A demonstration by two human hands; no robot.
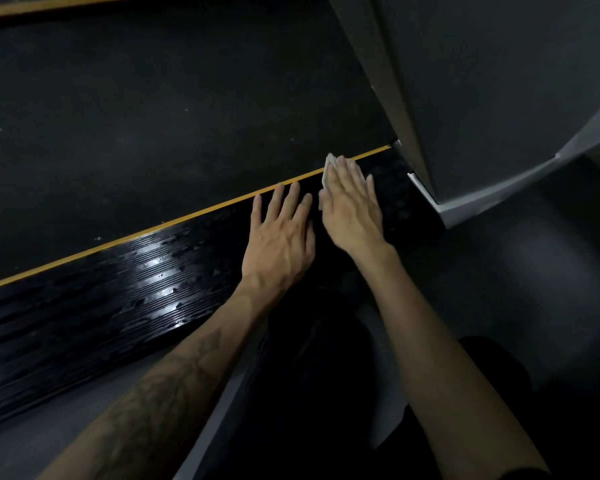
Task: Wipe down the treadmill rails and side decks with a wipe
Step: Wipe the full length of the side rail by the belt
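Pressing a white wipe [327, 168] flat-fingered onto the ribbed side deck [125, 292], the right hand [352, 206] lies at three o'clock of the flat, empty left hand [279, 237].

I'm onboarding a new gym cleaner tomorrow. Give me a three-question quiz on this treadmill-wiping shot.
1. True or false: the right hand presses the wipe flat onto the side deck.
2. The left hand is: A) gripping the wipe, B) resting flat on the deck, C) lifted off it.
3. Fill in: the stripe between deck and belt is ____.

Key: 1 true; 2 B; 3 yellow.
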